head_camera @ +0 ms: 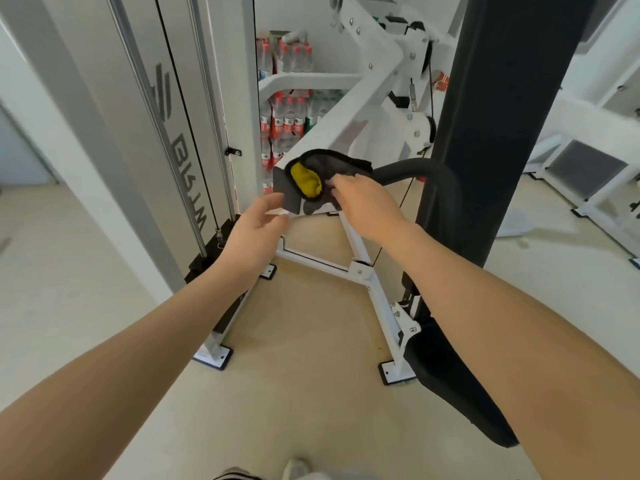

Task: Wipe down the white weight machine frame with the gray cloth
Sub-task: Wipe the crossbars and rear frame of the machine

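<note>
A gym floor [304, 393] of pale beige runs under a white frame [360, 268] whose bolted feet stand near and left; far behind it, packs of water bottles [287, 116] are stacked against the wall; a tall shroud [114, 109] with grey lettering rises at the left, and a black upright pad [491, 116] at the right, with a black seat [457, 386] low and near on the right; the gray cloth [329, 168], showing a yellow patch, is draped over the near end of a sloping white bar of the frame, beside a black curved handle [422, 168]; the right hand [360, 199] lies on the cloth with its fingers curled into the fabric, gripping it; the left hand [256, 226] hovers just left of the cloth, fingers loose and spread, holding nothing, close to the bar's dark end cap [285, 190].
</note>
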The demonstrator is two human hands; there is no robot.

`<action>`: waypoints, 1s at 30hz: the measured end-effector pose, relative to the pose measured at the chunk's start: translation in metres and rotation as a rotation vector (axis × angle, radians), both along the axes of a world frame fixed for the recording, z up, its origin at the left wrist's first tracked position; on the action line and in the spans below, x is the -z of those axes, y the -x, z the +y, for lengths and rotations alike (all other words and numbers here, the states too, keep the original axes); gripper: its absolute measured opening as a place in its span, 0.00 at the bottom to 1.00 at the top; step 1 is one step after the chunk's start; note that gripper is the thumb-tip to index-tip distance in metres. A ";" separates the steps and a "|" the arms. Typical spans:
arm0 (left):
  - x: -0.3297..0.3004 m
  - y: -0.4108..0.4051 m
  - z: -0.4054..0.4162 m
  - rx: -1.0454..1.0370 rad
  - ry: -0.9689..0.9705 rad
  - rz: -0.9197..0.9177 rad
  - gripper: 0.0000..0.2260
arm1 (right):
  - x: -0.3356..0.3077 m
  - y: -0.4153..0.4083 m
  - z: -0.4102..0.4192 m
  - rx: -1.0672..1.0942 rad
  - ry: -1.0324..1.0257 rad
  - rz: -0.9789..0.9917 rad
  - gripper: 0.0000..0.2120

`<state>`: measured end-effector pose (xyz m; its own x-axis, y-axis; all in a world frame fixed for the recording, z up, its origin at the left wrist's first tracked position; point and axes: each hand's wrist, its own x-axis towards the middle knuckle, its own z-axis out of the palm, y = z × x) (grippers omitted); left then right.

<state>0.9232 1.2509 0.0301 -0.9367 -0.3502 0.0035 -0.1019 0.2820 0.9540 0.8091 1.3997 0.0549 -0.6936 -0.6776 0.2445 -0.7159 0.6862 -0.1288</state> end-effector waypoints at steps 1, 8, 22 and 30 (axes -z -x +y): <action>-0.001 -0.005 0.001 0.009 0.008 0.011 0.17 | -0.003 -0.006 0.000 0.002 -0.002 -0.056 0.13; 0.000 -0.056 -0.002 0.118 -0.061 0.052 0.14 | 0.009 -0.086 0.014 0.001 0.194 -0.386 0.13; 0.024 -0.135 0.084 0.660 0.123 -0.166 0.07 | 0.038 -0.225 0.104 0.233 0.449 -0.798 0.11; 0.012 -0.124 0.173 0.759 0.283 -0.119 0.07 | 0.032 -0.240 0.207 0.322 0.540 -0.716 0.08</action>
<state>1.0469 1.4238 0.0181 -0.9181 0.3784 -0.1180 0.1172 0.5435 0.8312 1.0489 1.6070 0.0233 -0.9338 -0.3473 -0.0865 -0.1309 0.5563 -0.8206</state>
